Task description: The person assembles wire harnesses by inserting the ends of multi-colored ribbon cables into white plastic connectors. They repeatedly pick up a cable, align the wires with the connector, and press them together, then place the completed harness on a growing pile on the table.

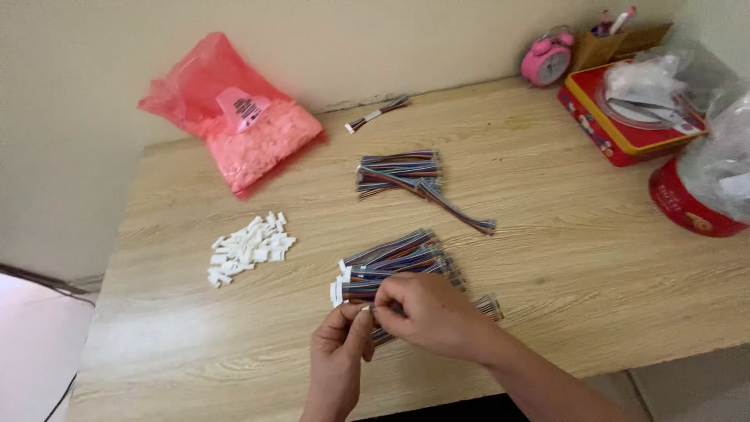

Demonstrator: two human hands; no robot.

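Observation:
My left hand and my right hand meet near the table's front edge, fingertips pinched together on a small white connector and the end of a multicoloured wire bundle. Just beyond the hands lies a pile of wire bundles with white plugs. A second pile of loose multicoloured wires lies farther back, with one strand trailing right. A heap of small white plastic connectors sits to the left. How the wire sits in the connector is hidden by my fingers.
A pink plastic bag of white connectors lies at the back left of the wooden table. One single wire harness lies by the wall. A pink alarm clock, red tins and clear bags stand at right.

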